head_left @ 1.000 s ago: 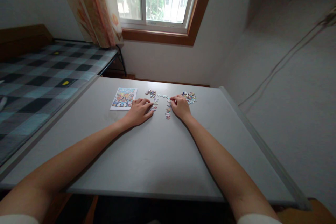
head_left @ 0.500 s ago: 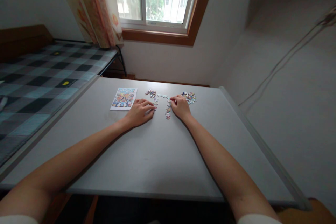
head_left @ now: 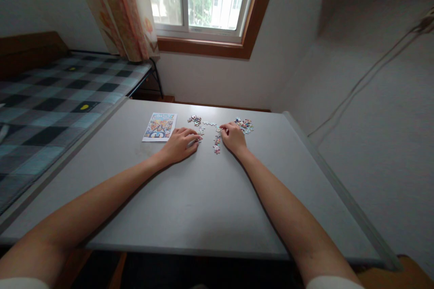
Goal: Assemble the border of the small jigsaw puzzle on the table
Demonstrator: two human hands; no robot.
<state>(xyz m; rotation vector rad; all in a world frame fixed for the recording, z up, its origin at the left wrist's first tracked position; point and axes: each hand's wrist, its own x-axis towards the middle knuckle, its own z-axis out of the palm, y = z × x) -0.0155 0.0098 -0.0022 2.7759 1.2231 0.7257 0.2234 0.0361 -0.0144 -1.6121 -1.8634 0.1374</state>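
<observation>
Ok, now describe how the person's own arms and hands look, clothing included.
The left hand and right hand are both bare, without gloves. No watch or bracelet shows at either wrist, and no ring can be made out. Both forearms are uncovered; pale, off-white sleeve edges show at the bottom of the picture.

Left hand (head_left: 182, 145), right hand (head_left: 233, 138) at puzzle pieces (head_left: 217, 148); picture sheet (head_left: 158, 127) on table (head_left: 203, 207).

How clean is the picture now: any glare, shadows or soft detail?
Head view throughout: window washed out nearly white; table with a pale sheen along its far edge, soft shadow toward the near one; pieces too small and soft to read.
</observation>
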